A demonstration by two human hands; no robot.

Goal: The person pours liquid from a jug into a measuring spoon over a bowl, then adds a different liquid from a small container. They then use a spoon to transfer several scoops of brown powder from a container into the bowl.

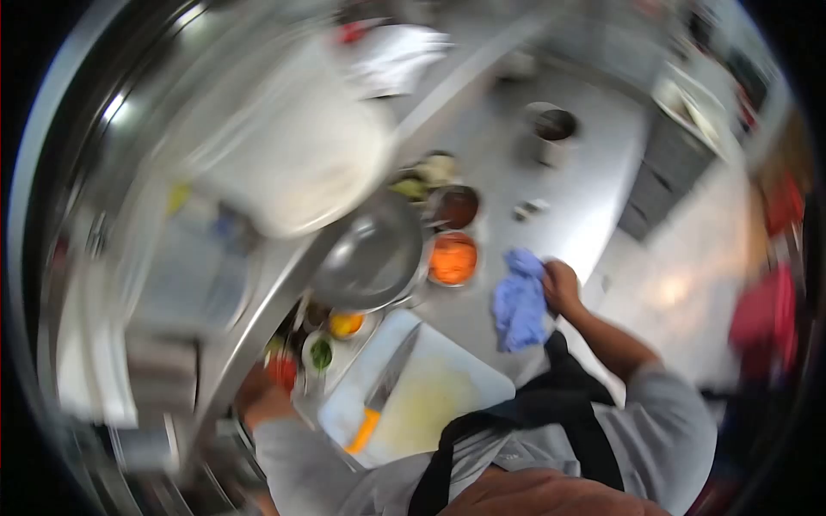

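My right hand (pixel 561 288) is closed on the edge of a crumpled blue cloth (pixel 520 301), which hangs over the steel counter (pixel 594 206) near its front edge. On the other side, my left hand (pixel 258 391) reaches in beside a small bowl with red contents (pixel 282 370); its fingers are smeared by motion and partly hidden. Between my arms lies a white cutting board (pixel 469 370) with a wet yellowish patch. A knife with an orange handle (pixel 365 430) rests on the board, its wide blade (pixel 396 365) pointing away from me.
A large steel bowl (pixel 370 249) stands beyond the board, next to bowls of orange shreds (pixel 453 258) and dark red sauce (pixel 456 206). Small bowls with green leaves (pixel 321 353) and yellow pieces (pixel 346 324) sit left. A raised shelf (pixel 267 318) carries a big white tub (pixel 301 146).
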